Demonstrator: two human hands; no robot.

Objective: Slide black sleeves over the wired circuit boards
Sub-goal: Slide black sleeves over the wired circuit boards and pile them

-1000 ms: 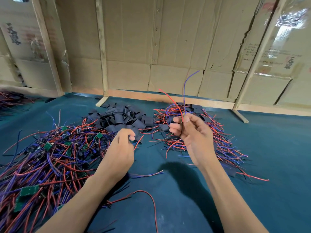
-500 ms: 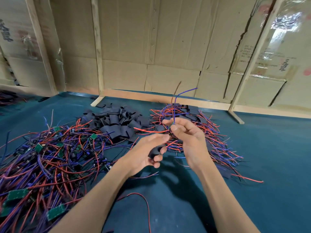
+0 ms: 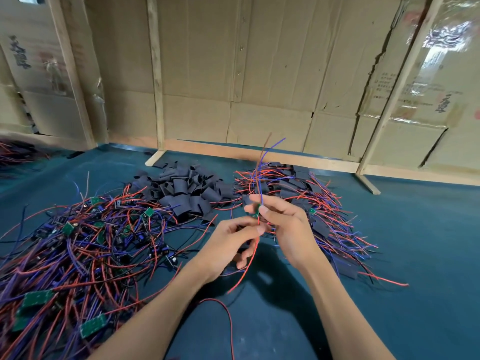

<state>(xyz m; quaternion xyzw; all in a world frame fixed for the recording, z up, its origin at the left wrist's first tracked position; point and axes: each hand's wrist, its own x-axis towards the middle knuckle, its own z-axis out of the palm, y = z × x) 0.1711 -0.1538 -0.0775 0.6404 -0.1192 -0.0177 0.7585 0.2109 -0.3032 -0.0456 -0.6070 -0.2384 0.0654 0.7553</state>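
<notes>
My right hand [image 3: 285, 229] pinches a small green circuit board [image 3: 257, 213] whose red and blue wires stick up and a red wire hangs down. Just below it, my left hand [image 3: 231, 245] is curled around a black sleeve [image 3: 244, 248], its fingertips touching the hanging red wire. A heap of loose black sleeves [image 3: 181, 188] lies behind the hands. Bare wired boards [image 3: 78, 242] sprawl in a big tangle on the left. A pile of sleeved boards [image 3: 311, 203] with red and blue wires lies behind my right hand.
Everything lies on a dark teal mat [image 3: 415, 255]. Cardboard panels [image 3: 259, 74] on wooden posts [image 3: 155, 87] wall off the back. One loose red wire [image 3: 228, 320] curls on the mat between my forearms. More wires [image 3: 13, 152] lie at the far left edge.
My left hand left the sleeve heap with a black sleeve and came up under my right hand. The board's wires now stand more upright, and a red wire hangs down between the hands.
</notes>
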